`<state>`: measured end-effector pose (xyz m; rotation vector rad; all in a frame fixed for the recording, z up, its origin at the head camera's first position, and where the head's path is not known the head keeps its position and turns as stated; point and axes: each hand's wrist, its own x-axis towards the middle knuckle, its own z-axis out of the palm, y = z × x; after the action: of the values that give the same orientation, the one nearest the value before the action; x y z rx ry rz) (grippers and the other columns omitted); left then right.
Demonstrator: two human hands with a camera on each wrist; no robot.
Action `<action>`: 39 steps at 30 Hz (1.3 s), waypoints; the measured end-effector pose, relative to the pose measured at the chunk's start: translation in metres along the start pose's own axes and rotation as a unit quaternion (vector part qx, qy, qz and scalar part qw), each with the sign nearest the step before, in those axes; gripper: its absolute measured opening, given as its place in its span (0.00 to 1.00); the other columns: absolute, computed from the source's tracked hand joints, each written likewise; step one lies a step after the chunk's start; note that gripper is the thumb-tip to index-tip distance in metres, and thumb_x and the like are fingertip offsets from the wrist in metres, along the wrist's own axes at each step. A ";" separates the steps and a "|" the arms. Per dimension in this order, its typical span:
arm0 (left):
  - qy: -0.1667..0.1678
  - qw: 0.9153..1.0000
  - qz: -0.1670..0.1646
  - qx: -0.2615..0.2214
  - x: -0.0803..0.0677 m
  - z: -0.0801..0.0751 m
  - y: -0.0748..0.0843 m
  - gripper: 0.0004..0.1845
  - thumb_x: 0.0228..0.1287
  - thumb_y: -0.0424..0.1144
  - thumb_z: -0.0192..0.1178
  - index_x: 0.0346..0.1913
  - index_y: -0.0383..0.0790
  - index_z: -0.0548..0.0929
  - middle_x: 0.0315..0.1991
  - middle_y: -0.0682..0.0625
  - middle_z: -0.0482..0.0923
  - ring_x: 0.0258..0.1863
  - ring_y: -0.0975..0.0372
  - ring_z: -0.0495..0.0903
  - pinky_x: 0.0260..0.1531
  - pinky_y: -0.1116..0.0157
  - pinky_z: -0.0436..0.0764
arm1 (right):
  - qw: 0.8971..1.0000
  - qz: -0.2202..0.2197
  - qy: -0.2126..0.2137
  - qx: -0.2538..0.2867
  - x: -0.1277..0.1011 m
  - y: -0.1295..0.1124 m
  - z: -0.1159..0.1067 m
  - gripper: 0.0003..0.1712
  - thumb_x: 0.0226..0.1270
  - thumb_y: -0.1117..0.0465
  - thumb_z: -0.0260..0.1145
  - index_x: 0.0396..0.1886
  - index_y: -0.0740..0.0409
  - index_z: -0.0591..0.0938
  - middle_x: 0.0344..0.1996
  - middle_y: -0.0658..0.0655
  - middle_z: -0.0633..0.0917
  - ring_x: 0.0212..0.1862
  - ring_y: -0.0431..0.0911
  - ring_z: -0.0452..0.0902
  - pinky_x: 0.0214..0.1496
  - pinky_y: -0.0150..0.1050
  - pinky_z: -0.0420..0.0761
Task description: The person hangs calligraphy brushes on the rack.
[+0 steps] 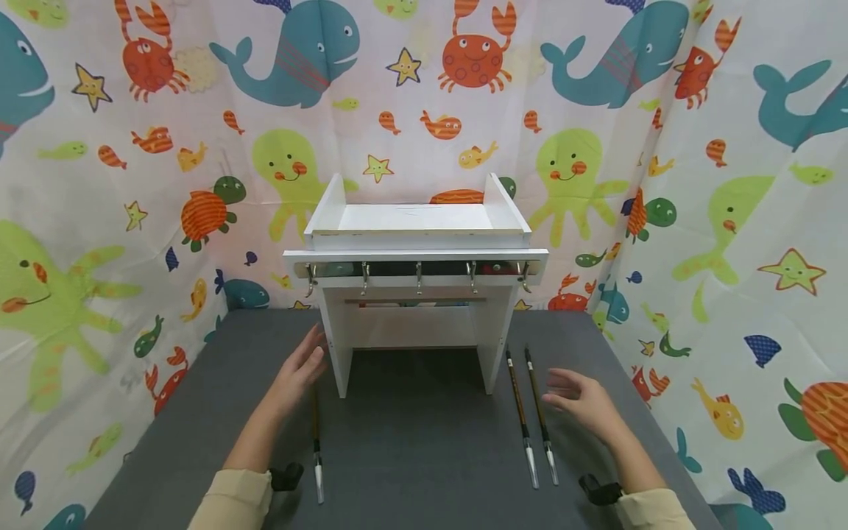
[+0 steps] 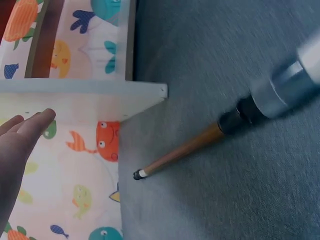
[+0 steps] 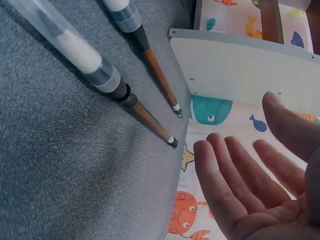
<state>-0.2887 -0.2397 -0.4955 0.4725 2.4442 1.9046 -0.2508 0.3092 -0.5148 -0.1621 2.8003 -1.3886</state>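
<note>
My left hand (image 1: 296, 372) hovers beside the left side of a small white rack (image 1: 417, 241), fingers loosely extended and holding nothing. Below it on the grey cloth lies a writing brush (image 1: 316, 434) with a brown handle and a white tip under a clear cap. My right hand (image 1: 583, 401), relaxed and empty with the palm turned inward, is right of the rack. Two similar brushes lie side by side between them, an inner brush (image 1: 517, 394) and an outer brush (image 1: 538, 401). In the right wrist view, the fingers (image 3: 225, 195) are apart from both brushes.
Several metal hooks (image 1: 419, 278) line the rack's front rail, and an open tray-like shelf (image 1: 414, 217) tops it. The rack stands on a grey cloth-covered table (image 1: 417, 456). A sea-animal patterned curtain (image 1: 411, 110) hangs behind and along both sides.
</note>
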 end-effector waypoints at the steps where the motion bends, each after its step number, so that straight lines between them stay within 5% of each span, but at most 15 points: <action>1: -0.004 1.000 0.001 -0.011 0.001 0.001 0.000 0.33 0.84 0.46 0.40 0.83 0.47 0.42 0.82 0.38 0.42 0.79 0.39 0.49 0.73 0.41 0.58 | 1.000 0.003 -0.002 0.004 0.000 -0.001 0.001 0.36 0.67 0.53 0.72 0.70 0.62 0.72 0.61 0.70 0.80 0.58 0.61 0.82 0.47 0.45 0.88; 13: 0.013 0.996 -0.034 -0.083 0.014 0.008 0.004 0.37 0.82 0.56 0.40 0.82 0.42 0.43 0.83 0.43 0.39 0.81 0.46 0.42 0.76 0.40 0.50 | 0.999 0.023 -0.002 0.043 0.012 0.002 0.006 0.33 0.69 0.61 0.70 0.70 0.66 0.71 0.62 0.74 0.78 0.57 0.62 0.83 0.48 0.50 0.88; 24: 0.046 0.998 -0.038 -0.033 0.021 0.013 0.004 0.38 0.80 0.57 0.44 0.82 0.43 0.49 0.81 0.40 0.48 0.79 0.43 0.50 0.74 0.42 0.58 | 0.998 0.058 0.006 0.028 0.020 0.004 0.015 0.34 0.68 0.60 0.71 0.69 0.68 0.72 0.60 0.73 0.80 0.57 0.63 0.82 0.46 0.48 0.89; 32: 0.052 0.998 -0.036 0.003 0.013 0.017 0.035 0.34 0.82 0.48 0.46 0.80 0.37 0.52 0.79 0.35 0.52 0.77 0.39 0.56 0.70 0.41 0.64 | 0.996 0.083 0.029 0.026 0.029 0.014 0.026 0.32 0.67 0.63 0.71 0.68 0.69 0.73 0.58 0.72 0.81 0.56 0.63 0.82 0.45 0.47 0.89; 39: 0.062 0.997 -0.035 0.014 0.013 0.018 0.035 0.33 0.81 0.48 0.47 0.80 0.38 0.54 0.78 0.36 0.55 0.76 0.41 0.59 0.69 0.43 0.67 | 0.993 0.108 0.036 0.029 0.033 0.020 0.033 0.33 0.66 0.64 0.72 0.67 0.70 0.72 0.58 0.73 0.81 0.55 0.63 0.83 0.45 0.47 0.89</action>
<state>-0.2901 -0.2117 -0.4650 0.2739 2.5299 1.9297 -0.2837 0.2922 -0.5498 0.1887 2.7285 -1.4494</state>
